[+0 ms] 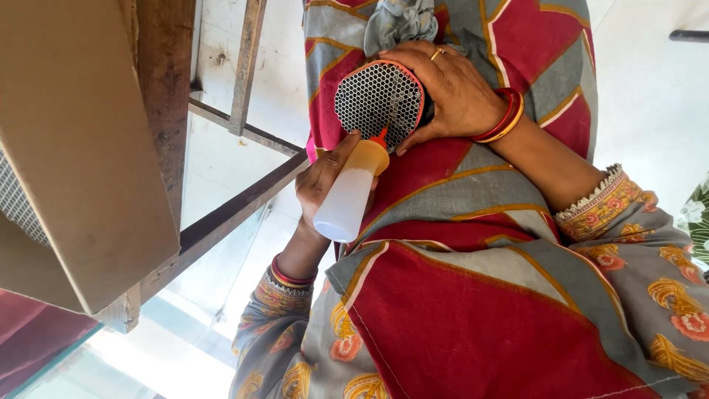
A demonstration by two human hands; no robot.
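Observation:
My right hand (458, 92), with a ring and red and gold bangles, grips a round honeycomb mesh disc with a red rim (378, 100) against my lap. My left hand (325, 174) holds a translucent white squeeze bottle (347, 199) with an orange cap. Its red nozzle tip (382, 136) touches the lower edge of the mesh disc. A crumpled grey cloth (399, 18) lies just above the disc.
A red, grey and gold patterned cloth (473, 295) covers my lap. A brown cardboard box (81, 148) stands at the left, beside a dark wooden frame (221, 214). The floor behind is pale (221, 81).

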